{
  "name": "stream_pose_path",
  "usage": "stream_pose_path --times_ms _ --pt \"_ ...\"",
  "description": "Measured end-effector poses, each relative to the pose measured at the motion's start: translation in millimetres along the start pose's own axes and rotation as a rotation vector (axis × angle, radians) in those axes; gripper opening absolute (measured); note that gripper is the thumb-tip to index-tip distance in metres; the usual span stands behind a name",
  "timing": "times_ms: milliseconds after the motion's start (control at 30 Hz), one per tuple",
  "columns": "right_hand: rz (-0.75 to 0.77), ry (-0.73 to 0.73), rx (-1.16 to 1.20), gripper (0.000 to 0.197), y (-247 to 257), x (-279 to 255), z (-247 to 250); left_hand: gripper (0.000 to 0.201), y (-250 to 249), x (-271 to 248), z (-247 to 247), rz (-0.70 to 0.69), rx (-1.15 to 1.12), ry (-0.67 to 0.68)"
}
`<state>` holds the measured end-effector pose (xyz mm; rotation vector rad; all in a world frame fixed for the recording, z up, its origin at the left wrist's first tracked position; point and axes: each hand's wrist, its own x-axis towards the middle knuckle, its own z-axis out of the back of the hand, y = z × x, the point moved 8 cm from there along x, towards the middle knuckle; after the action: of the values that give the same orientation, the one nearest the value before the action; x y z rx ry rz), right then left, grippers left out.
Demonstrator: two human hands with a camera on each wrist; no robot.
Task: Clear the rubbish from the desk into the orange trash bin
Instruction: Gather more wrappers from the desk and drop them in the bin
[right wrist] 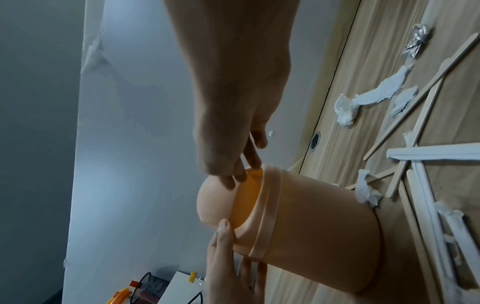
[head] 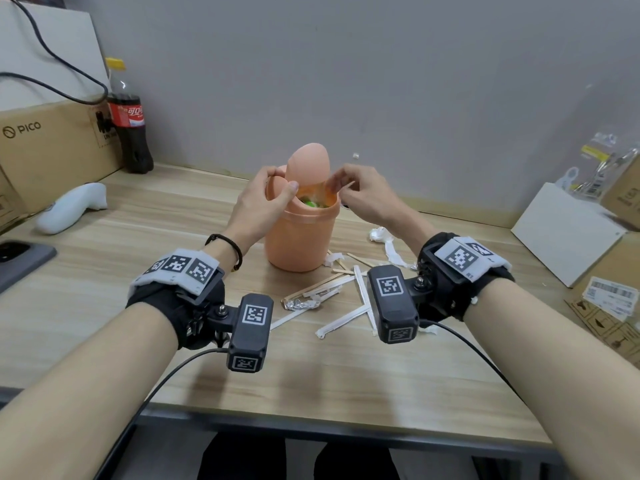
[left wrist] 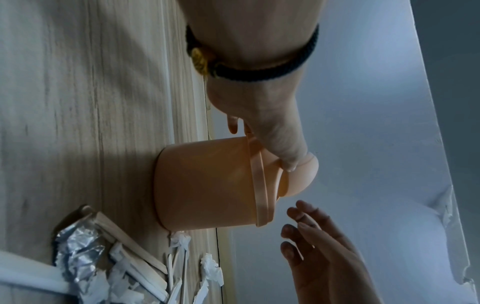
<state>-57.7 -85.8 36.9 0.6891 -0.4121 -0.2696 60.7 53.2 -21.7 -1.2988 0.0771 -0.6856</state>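
Observation:
The orange trash bin (head: 299, 233) stands mid-desk with its swing lid (head: 306, 168) tipped upright. Green and white scraps (head: 311, 202) show inside. My left hand (head: 282, 180) grips the bin's left rim, thumb (right wrist: 224, 226) pressed on the lid's lower edge. My right hand (head: 334, 185) hovers at the right rim, fingers loosely spread, touching the lid and holding nothing. Wooden sticks (head: 322, 284), white paper wrappers (head: 346, 320), a foil scrap (head: 298, 304) and a twisted tissue (head: 384, 240) lie in front and to the right.
A cola bottle (head: 130, 129) and a PICO carton (head: 52, 143) stand back left. Near them lie a white controller (head: 72, 207) and a phone (head: 20, 261). A white box (head: 564, 233) and cardboard pieces (head: 609, 299) crowd the right side.

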Motion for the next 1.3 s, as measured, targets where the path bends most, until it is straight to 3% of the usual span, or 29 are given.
stream_pose_path --times_ms 133,200,367,600,833,933,1167,1300 --pt "0.010 0.425 0.106 0.014 3.7 -23.5 -28.6 0.033 0.4 0.3 0.3 -0.002 0.009 -0.015" --pt "-0.010 0.609 -0.005 0.011 -4.9 -34.0 -46.2 0.033 0.2 0.1 0.1 -0.002 0.011 -0.020" --pt "-0.020 0.772 -0.249 0.009 -27.8 -50.2 -81.5 0.031 -0.2 -0.7 -0.4 0.001 0.003 -0.015" --pt "0.010 0.799 -0.442 0.039 -35.2 -60.8 -114.5 0.031 -0.1 -1.3 0.1 0.007 -0.001 -0.014" --pt "0.068 0.698 -0.449 0.011 -35.4 -55.7 -112.0 0.033 1.4 -1.2 0.0 0.020 -0.002 -0.011" --pt "0.013 0.674 -0.384 0.007 -42.4 -53.6 -98.2 0.036 1.3 -1.0 -0.6 0.024 -0.002 -0.012" --pt "-0.047 0.548 -0.327 0.015 -64.3 -50.7 -57.9 0.039 1.9 -0.7 -1.7 0.030 -0.004 -0.012" --pt "-0.035 0.575 -0.436 0.013 -72.6 -57.4 -62.2 0.037 0.5 -1.6 -1.8 0.029 -0.010 -0.012"
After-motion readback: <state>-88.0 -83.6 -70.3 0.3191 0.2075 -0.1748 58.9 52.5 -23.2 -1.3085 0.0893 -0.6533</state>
